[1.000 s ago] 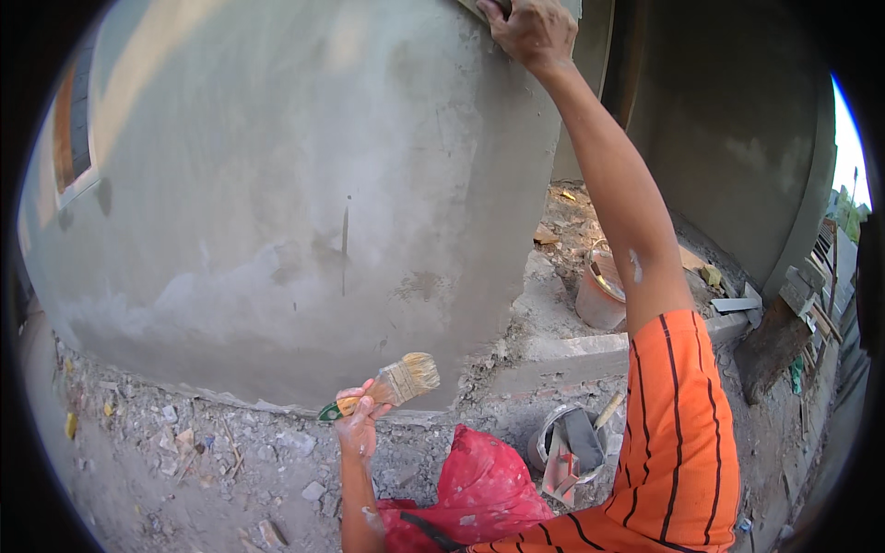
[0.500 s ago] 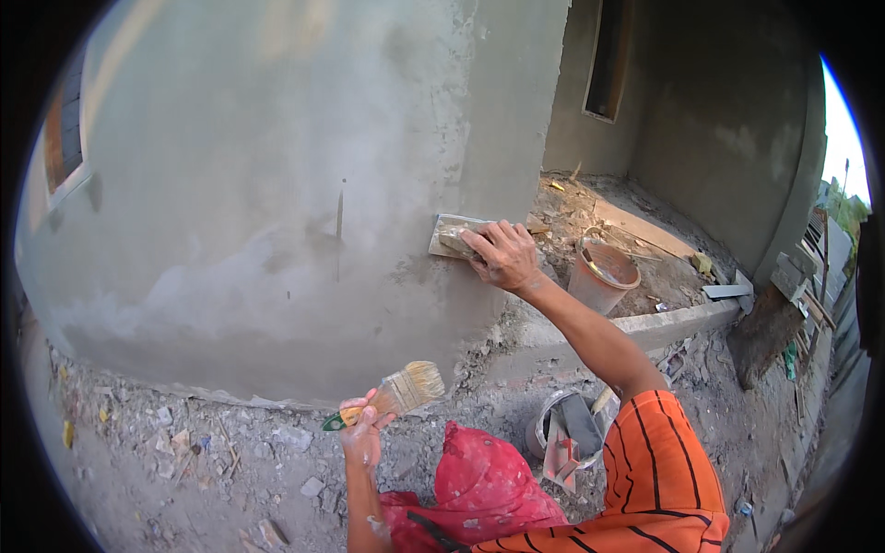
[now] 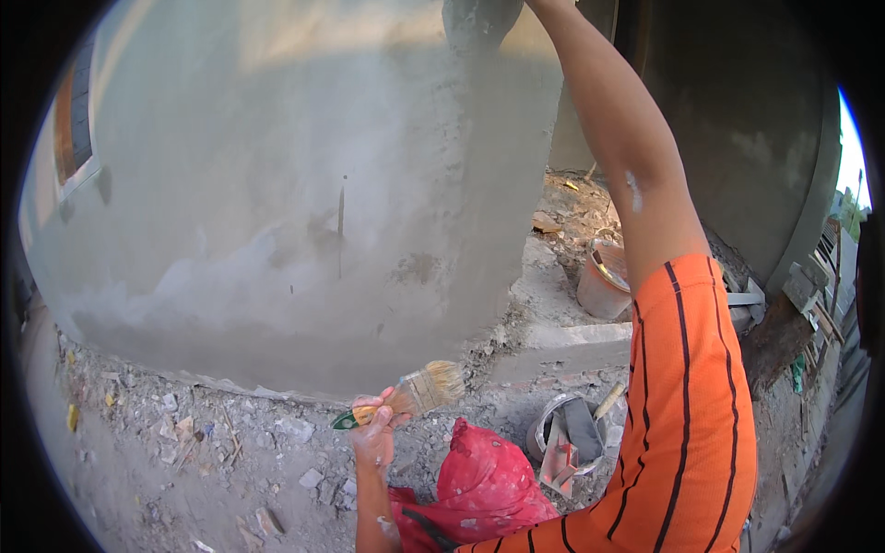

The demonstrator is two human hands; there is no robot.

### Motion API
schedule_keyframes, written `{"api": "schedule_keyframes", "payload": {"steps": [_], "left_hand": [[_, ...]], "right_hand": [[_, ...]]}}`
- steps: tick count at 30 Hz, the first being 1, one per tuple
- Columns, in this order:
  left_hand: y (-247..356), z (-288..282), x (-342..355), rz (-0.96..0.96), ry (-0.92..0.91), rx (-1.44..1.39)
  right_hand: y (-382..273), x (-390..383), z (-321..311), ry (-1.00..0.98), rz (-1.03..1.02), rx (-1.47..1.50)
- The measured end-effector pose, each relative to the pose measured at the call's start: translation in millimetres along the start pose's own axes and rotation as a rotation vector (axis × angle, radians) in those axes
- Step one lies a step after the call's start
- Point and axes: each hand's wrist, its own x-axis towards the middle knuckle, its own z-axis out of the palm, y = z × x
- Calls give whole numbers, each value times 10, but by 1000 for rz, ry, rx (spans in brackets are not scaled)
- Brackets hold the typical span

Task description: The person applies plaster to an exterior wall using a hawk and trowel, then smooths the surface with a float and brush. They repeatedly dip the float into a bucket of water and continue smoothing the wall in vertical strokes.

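My left hand (image 3: 378,429) grips a paintbrush (image 3: 424,389) with pale bristles and a green-tipped handle, low in front of the plastered wall (image 3: 277,184). My right arm stretches up along the wall's right edge; at the top of the picture only the base of my right hand (image 3: 544,4) shows, its fingers and anything in them cut off. Below, a bucket (image 3: 540,441) holds grey flat tools and a wooden handle.
A window opening (image 3: 76,120) is at left. A recess at right has a pale bucket (image 3: 599,288) on rubble behind a concrete step (image 3: 562,350). Broken debris covers the ground (image 3: 221,461). Boards (image 3: 820,313) lean at far right.
Half a second ago my right hand held a trowel on the wall's middle edge; it has risen out past the top. My left hand and brush have shifted slightly right.
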Motion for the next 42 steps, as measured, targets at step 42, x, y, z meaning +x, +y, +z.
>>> {"api": "schedule_keyframes", "payload": {"steps": [42], "left_hand": [[141,67,197,-14,43,53]], "right_hand": [[405,-3917,-110,-489,-434,146]]}}
